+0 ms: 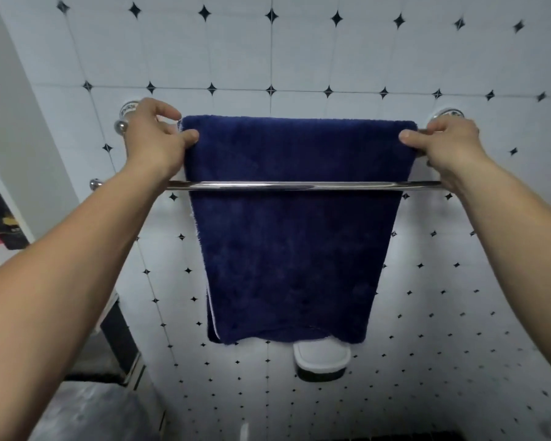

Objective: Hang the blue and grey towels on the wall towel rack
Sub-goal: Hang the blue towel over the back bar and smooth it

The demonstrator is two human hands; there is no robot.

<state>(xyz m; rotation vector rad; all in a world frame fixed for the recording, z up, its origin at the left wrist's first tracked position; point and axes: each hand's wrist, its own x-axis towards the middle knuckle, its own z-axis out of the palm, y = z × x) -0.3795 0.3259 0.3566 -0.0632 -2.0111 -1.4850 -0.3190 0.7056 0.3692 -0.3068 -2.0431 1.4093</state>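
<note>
Wall (331,52): white tile w/ small dark diamonds, no legible writing.
Blue towel (287,237): draped over rear bar of towel rack (299,186); front bar crosses it.
Hands: left hand (153,138), right hand (442,144) each pinching a top towel corner.
White holder (322,358): below towel hem.

We note both bare forearms reaching up and forward, wrists raised, elbows low at the frame's lower corners. Our left hand (151,140) is pinched closed, thumb in front and fingers curled behind, on the upper left corner of the dark blue plush towel (293,230). Our right hand (446,144) mirrors it at the upper right corner, thumb tip pressed on the front face. The hands sit level, well apart.
</note>
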